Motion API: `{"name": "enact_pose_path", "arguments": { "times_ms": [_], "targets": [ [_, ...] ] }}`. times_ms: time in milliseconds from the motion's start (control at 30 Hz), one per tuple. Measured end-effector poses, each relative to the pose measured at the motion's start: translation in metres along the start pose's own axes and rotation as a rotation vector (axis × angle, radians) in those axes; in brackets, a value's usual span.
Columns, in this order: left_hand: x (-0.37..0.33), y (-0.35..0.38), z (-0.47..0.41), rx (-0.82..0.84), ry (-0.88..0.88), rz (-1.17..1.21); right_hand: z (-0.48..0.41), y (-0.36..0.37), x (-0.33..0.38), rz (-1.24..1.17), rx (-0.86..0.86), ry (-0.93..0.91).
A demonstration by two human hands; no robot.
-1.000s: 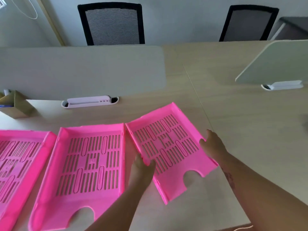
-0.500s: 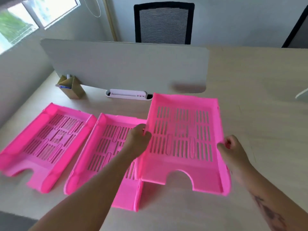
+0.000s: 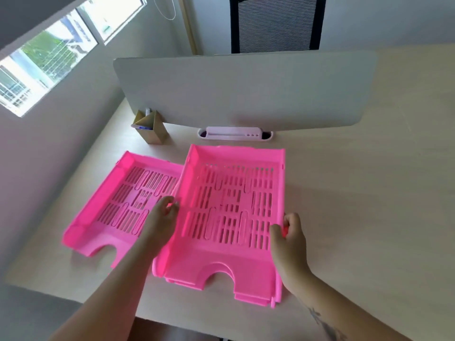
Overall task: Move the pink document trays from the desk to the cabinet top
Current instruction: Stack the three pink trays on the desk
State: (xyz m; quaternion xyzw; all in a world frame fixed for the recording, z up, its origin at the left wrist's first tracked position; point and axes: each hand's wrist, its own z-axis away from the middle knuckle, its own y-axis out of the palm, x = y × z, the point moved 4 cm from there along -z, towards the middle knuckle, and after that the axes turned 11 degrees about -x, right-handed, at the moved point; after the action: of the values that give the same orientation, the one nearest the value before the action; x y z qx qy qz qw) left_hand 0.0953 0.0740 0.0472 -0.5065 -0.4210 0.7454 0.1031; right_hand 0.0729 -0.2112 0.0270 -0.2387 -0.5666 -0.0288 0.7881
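Note:
A pink slotted document tray (image 3: 234, 200) sits nested on top of a second pink tray whose edges (image 3: 251, 300) peek out beneath its front. My left hand (image 3: 163, 214) grips the top tray's left wall and my right hand (image 3: 286, 232) grips its right wall. A third pink tray (image 3: 118, 205) lies flat on the desk to the left, partly covered by my left forearm and touching the stack's left side.
The pale wooden desk (image 3: 357, 217) reaches to the right. A grey divider screen (image 3: 246, 92) stands behind the trays with a white cable slot (image 3: 234, 134) at its foot. A brown cardboard pen holder (image 3: 150, 129) stands at back left. A black mesh chair (image 3: 275, 23) is beyond.
I lifted the rightmost tray, carried it left and set it down onto the middle tray, where it now sits nested. The view has turned to the left.

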Motion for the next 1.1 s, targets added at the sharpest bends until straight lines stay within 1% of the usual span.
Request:
{"name": "enact_pose_path", "arguments": {
  "times_ms": [133, 233, 333, 433, 600, 700, 900, 1000, 1100],
  "targets": [
    [0.022, 0.014, -0.012, 0.055, 0.002, -0.005, 0.009, 0.011, -0.008, 0.057, -0.053, 0.037],
    [0.021, 0.018, -0.016, 0.095, 0.009, 0.05, 0.012, 0.014, -0.014, 0.078, -0.083, 0.069],
    [0.021, 0.016, -0.013, 0.163, -0.025, 0.143, 0.01, 0.013, -0.017, 0.099, -0.107, 0.076],
    [0.028, 0.017, -0.01, 0.216, -0.058, 0.206, 0.005, 0.012, -0.016, 0.104, -0.096, 0.097],
    [0.039, 0.019, -0.003, 0.284, -0.136, 0.323, 0.005, 0.015, -0.018, 0.087, -0.028, 0.207],
    [0.04, 0.015, 0.004, 0.322, -0.153, 0.363, 0.012, 0.015, -0.022, 0.112, 0.003, 0.236],
    [0.048, 0.011, 0.018, 0.273, -0.143, 0.341, 0.02, 0.013, -0.023, 0.129, -0.019, 0.214],
    [0.036, 0.014, 0.017, 0.248, -0.172, 0.363, 0.006, 0.014, -0.021, 0.16, -0.015, 0.21],
    [0.019, 0.021, 0.006, 0.279, -0.166, 0.373, -0.021, 0.014, -0.013, 0.173, -0.005, 0.195]
  ]
}}
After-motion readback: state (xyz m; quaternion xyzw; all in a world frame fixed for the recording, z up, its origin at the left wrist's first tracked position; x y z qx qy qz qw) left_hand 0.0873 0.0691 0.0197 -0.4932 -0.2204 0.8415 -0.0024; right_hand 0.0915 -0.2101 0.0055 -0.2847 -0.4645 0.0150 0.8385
